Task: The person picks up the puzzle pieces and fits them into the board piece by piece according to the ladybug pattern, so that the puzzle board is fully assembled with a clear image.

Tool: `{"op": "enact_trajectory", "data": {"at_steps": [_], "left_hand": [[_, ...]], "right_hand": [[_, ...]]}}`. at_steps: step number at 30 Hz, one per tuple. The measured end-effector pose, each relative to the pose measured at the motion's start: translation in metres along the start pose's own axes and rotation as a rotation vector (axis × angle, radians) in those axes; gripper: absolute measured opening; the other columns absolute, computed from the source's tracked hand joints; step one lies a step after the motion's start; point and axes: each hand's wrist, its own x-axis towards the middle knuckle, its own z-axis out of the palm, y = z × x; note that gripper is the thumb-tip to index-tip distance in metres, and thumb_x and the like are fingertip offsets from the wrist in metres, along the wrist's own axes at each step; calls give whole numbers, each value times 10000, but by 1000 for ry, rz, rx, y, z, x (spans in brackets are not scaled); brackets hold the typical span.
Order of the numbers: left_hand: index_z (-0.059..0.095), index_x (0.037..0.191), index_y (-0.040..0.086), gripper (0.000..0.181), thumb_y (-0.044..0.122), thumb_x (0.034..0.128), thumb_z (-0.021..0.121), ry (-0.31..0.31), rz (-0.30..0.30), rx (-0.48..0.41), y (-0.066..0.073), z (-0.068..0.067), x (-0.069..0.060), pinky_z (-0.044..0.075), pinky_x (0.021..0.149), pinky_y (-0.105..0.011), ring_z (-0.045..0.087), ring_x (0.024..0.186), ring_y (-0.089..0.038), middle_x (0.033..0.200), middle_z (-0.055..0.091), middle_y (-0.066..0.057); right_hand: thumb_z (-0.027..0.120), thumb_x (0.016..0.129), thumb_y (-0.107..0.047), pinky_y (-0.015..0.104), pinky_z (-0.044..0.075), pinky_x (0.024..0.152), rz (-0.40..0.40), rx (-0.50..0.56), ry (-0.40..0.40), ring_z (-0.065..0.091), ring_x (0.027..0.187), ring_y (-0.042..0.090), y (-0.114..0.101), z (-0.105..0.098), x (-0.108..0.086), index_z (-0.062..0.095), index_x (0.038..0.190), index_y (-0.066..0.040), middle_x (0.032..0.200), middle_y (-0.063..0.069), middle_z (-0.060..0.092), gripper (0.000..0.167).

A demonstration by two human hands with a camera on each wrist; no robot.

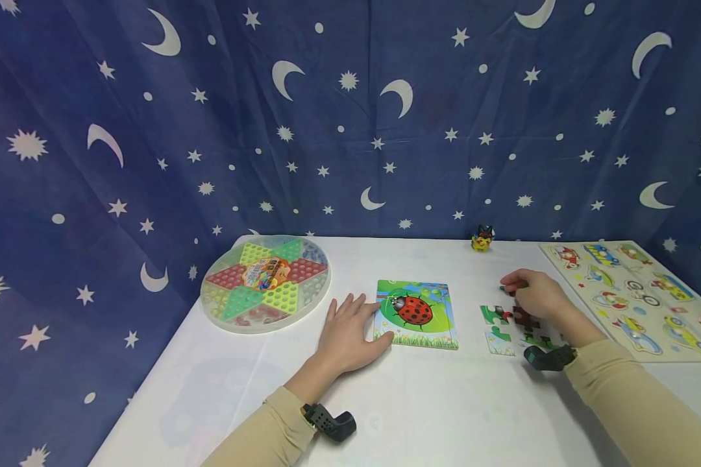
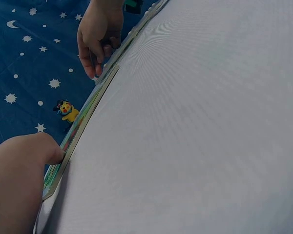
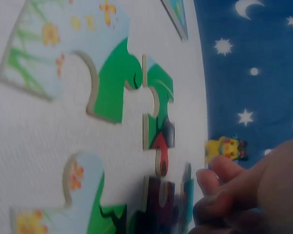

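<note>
A square ladybug puzzle (image 1: 415, 314) lies on the white table in the head view. My left hand (image 1: 350, 334) rests flat at its left side, fingers spread, with the thumb and a fingertip at its edge. In the left wrist view, the thumb (image 2: 49, 148) touches that edge. My right hand (image 1: 540, 295) is over the loose puzzle pieces (image 1: 493, 315) to the right. Its fingers are curled and pinch a small puzzle piece (image 1: 506, 290) at the far side of the group. Part of that piece is hidden by the fingers. Some pieces sit under the right wrist.
A round Chinese checkers board (image 1: 271, 284) lies at the left. On the right is a large picture board (image 1: 637, 298) with vehicles. A small yellow figurine (image 1: 482, 238) stands at the back edge, before the blue star-and-moon curtain (image 1: 350, 130).
</note>
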Motion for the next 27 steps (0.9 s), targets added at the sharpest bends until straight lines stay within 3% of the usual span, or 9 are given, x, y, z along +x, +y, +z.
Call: {"op": "enact_trajectory", "data": {"at_steps": [6, 14, 18, 22, 27], "left_hand": [[611, 1424, 160, 658, 571, 910, 608, 9, 2, -12, 0, -1, -1, 130, 1212, -610, 334, 1480, -384, 1541, 481, -149], [610, 1423, 167, 647, 561, 911, 616, 9, 2, -15, 1, -1, -1, 119, 1215, -605, 328, 1484, -379, 1543, 480, -143], [607, 1425, 168, 649, 567, 912, 610, 5, 3, -14, 1, -1, -1, 117, 1215, -604, 325, 1485, -378, 1545, 476, -146], [607, 1423, 165, 653, 572, 913, 603, 3, 6, -20, 1, -1, -1, 121, 1215, -606, 328, 1483, -382, 1544, 477, -149], [611, 1416, 162, 654, 575, 909, 604, 10, 5, -20, 0, -1, -1, 130, 1212, -608, 338, 1478, -386, 1537, 485, -149]], "right_hand": [[469, 896, 44, 438, 484, 786, 2, -13, 25, 565, 980, 354, 5, -2, 2, 593, 1255, 83, 1139, 250, 623, 381], [627, 944, -73, 581, 493, 872, 19, -85, 35, 575, 1046, 440, 6, -5, 2, 578, 1248, 91, 1207, 318, 590, 349], [708, 932, -161, 610, 485, 903, 19, -160, 50, 572, 1058, 464, 6, -6, 2, 563, 1247, 119, 1194, 331, 590, 446], [762, 906, -267, 564, 514, 819, 65, -218, 62, 579, 966, 422, 10, -9, 3, 556, 1240, 131, 1125, 305, 611, 559], [774, 887, -387, 512, 523, 750, 127, -218, 36, 572, 922, 398, 15, -13, 4, 538, 1255, 152, 1102, 292, 607, 693]]}}
